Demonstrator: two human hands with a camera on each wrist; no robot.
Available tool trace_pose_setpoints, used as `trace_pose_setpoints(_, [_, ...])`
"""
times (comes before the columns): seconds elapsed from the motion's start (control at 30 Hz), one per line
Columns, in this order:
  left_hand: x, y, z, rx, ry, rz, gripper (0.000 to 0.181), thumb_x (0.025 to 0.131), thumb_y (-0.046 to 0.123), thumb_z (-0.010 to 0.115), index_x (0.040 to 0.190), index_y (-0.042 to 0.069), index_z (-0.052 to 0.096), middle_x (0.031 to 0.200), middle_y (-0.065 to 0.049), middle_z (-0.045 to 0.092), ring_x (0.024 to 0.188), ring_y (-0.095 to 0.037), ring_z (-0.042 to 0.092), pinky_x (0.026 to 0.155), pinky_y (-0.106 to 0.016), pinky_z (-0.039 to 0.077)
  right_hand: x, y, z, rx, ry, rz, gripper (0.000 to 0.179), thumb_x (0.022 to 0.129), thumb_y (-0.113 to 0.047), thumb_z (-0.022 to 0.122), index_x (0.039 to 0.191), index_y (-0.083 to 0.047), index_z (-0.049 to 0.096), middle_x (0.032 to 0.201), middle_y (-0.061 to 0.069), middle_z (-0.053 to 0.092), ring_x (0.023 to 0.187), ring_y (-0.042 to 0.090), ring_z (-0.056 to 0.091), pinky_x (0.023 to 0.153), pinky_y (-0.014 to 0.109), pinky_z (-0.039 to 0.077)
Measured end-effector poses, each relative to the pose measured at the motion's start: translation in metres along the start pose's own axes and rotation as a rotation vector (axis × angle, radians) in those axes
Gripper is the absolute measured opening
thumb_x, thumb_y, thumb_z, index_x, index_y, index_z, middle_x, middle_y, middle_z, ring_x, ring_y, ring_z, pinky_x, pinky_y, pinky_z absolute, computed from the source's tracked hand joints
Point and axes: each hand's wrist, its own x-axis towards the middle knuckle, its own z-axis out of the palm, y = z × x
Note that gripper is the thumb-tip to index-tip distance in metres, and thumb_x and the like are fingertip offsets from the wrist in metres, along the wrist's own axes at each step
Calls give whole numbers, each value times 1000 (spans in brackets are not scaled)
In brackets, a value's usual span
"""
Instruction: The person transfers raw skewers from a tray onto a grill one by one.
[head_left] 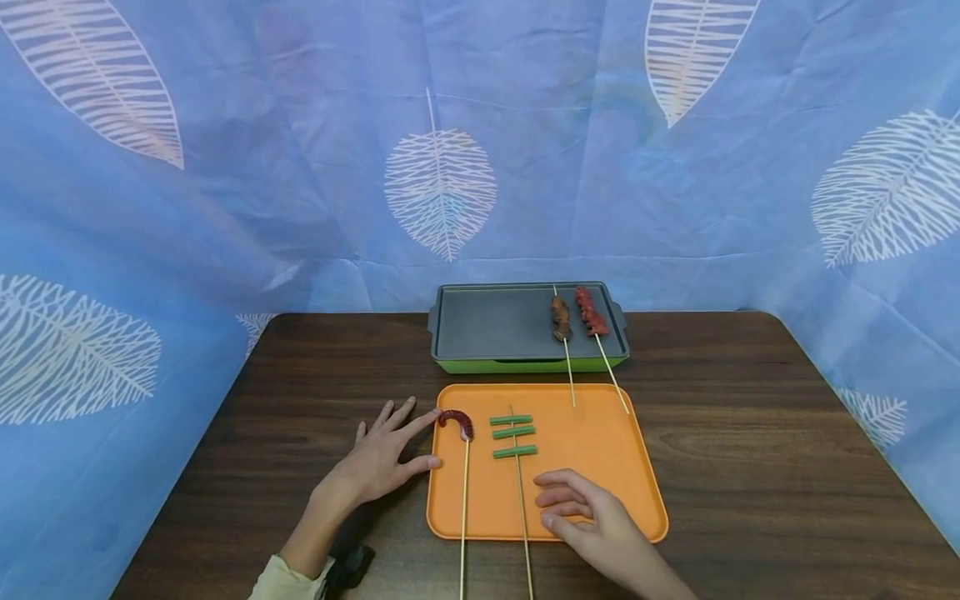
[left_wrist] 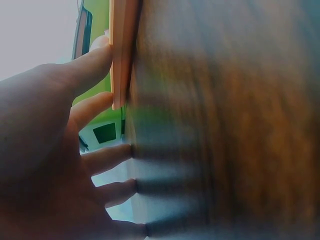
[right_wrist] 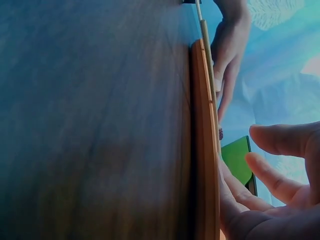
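My left hand (head_left: 381, 458) lies at the left edge of an orange tray (head_left: 592, 467), fingers spread. Its thumb and index finger touch the rim, while the other fingertips rest on the table in the left wrist view. Just by the index finger is a skewer with a curled dark-red tentacle (head_left: 463, 423). Beside it on the tray lies a skewer with green bean-like pieces (head_left: 513, 432). Over the tray's front right part, my right hand (head_left: 588, 521) has loosely bent fingers and nothing between them. Both skewers' sticks stick out past the front rim.
Behind the tray stands a green grill with a dark grey plate (head_left: 495, 321). A brown meat skewer (head_left: 560, 318) and a red meat skewer (head_left: 590, 312) lie on its right side, sticks reaching over the tray. The wooden table (head_left: 750, 433) ends at a blue leaf-patterned cloth (head_left: 315, 167).
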Motion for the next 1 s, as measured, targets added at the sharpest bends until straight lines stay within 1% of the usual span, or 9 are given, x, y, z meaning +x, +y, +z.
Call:
trace_pose_setpoints(0.07, [0, 0, -1, 1, 2, 1, 70, 98, 55, 64, 159, 31, 41, 168, -16, 23, 154, -48, 12, 107, -83, 10, 2, 0, 1, -4, -6, -4, 38, 101, -15, 68, 136, -2, 59, 117, 16, 69, 102, 24, 70, 84, 31, 58])
trace_pose_setpoints(0.2, [-1, 0, -1, 1, 1, 0, 70, 98, 55, 64, 159, 32, 41, 168, -15, 23, 154, -47, 12, 107, -83, 10, 8, 0, 4, -18, -3, -37, 34, 101, -12, 68, 133, -3, 61, 110, 13, 71, 96, 21, 70, 79, 29, 58])
trace_pose_setpoints(0.4, [-1, 0, -1, -8, -2, 3, 70, 97, 55, 65, 159, 31, 41, 168, -16, 23, 154, -47, 12, 107, -83, 10, 17, 0, 10, -96, -1, -84, 25, 98, -11, 70, 122, -2, 68, 98, 7, 72, 84, 16, 69, 72, 28, 57])
trace_pose_setpoints(0.6, [0, 0, -2, -7, -1, 0, 70, 97, 55, 65, 159, 32, 41, 169, -15, 22, 154, -46, 10, 108, -82, 10, 23, -1, 14, -166, -3, -82, 22, 96, -13, 73, 116, -3, 71, 93, 2, 71, 78, 11, 68, 65, 27, 55])
trace_pose_setpoints(0.77, [0, 2, -2, -3, 2, 5, 70, 97, 55, 64, 159, 31, 41, 168, -15, 23, 154, -47, 11, 107, -83, 11, 23, -3, 17, -229, -1, -72, 24, 92, -14, 79, 113, -5, 72, 91, -3, 68, 75, 7, 66, 63, 25, 55])
trace_pose_setpoints(0.9, [-1, 2, -1, -10, 0, 2, 70, 97, 54, 65, 159, 31, 41, 169, -15, 22, 154, -47, 10, 107, -83, 10, 22, -4, 18, -201, -9, -56, 23, 91, -9, 78, 113, -3, 72, 91, -1, 66, 75, 8, 66, 62, 24, 54])
trace_pose_setpoints(1.0, [-2, 2, -1, -20, 2, 8, 70, 97, 53, 65, 159, 30, 42, 168, -16, 22, 154, -48, 11, 107, -83, 10, 22, -3, 17, -128, -16, -23, 24, 92, -4, 75, 116, 0, 71, 94, 4, 66, 74, 12, 68, 61, 24, 53])
